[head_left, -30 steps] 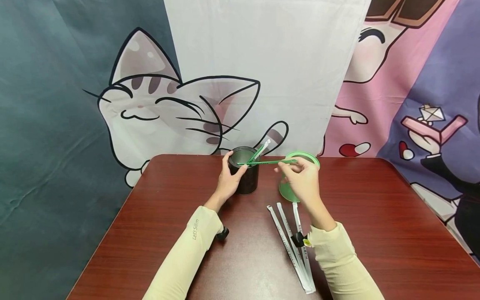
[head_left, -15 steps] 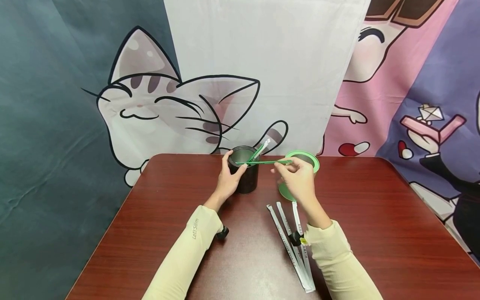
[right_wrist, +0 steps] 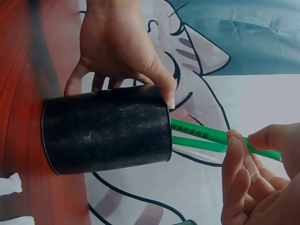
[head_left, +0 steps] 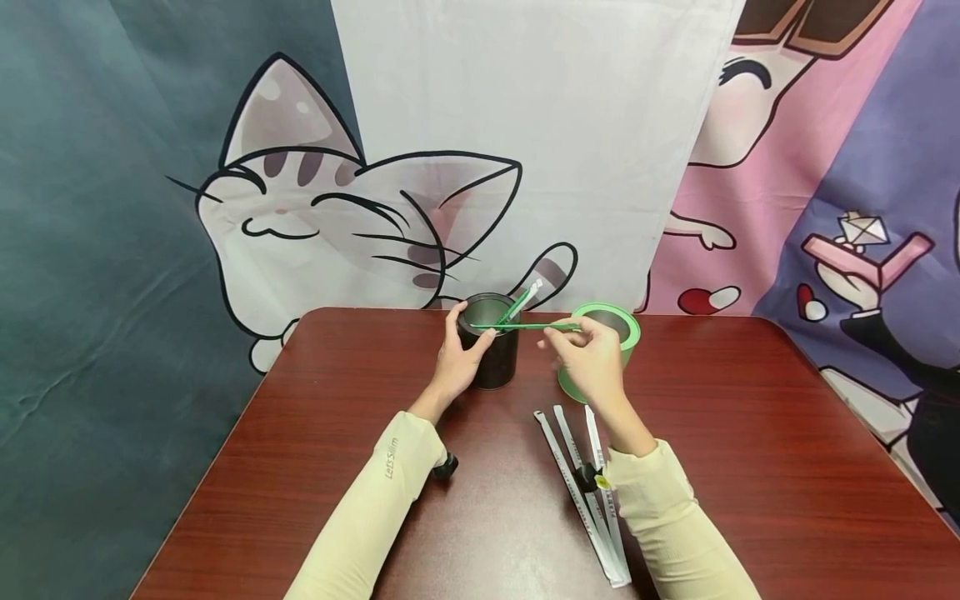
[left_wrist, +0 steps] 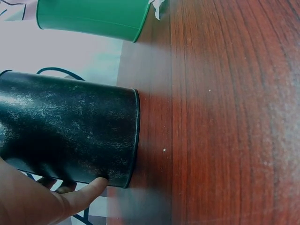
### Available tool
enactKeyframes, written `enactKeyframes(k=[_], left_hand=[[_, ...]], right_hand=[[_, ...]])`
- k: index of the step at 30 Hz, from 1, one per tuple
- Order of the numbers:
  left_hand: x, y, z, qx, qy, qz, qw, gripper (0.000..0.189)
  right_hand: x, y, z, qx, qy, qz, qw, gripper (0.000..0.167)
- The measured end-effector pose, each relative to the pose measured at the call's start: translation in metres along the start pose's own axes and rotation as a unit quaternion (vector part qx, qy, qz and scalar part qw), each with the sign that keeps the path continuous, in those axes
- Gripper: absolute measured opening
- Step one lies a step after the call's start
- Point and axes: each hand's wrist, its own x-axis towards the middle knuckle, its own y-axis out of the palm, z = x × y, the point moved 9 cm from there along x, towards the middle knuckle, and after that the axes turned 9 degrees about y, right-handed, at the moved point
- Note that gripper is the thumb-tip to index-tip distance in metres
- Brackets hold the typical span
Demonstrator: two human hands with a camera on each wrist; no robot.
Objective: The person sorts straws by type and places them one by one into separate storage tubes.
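Observation:
My left hand grips the side of a black cylindrical bucket standing near the table's far edge. In the right wrist view its thumb lies at the rim. Between thumb and fingers, my right hand pinches a green straw with printed black characters. The straw's far end enters the bucket's mouth, almost level in the head view. Another green straw and a white strip lean out of the same mouth. Their lower ends are hidden inside.
A green bucket stands just right of the black one, partly behind my right hand. Several white paper-wrapped straws fan out on the brown table, below my right wrist. A printed cat curtain hangs behind the table.
My right hand has shifted left toward the black bucket, sliding along with or over the green straw, so less straw shows past the fingers. The left hand and bucket stay put.

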Motion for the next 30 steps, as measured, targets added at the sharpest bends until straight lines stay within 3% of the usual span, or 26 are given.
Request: enactKeyframes(k=[10, 22, 30], left_hand=[[0.000, -0.001, 0.000, 0.007, 0.000, -0.008, 0.9999, 0.069], [0.000, 0.000, -0.001, 0.010, -0.001, -0.006, 0.9999, 0.070], [0.001, 0.000, -0.002, 0.006, 0.002, -0.003, 1.0000, 0.070]], right_hand=[[0.018, 0.005, -0.032, -0.053, -0.003, -0.020, 0.9984, 0.012], [0.017, 0.010, -0.036, -0.044, -0.004, -0.011, 0.9989, 0.010], [0.015, 0.014, -0.044, -0.076, 0.001, 0.005, 0.9971, 0.012]])
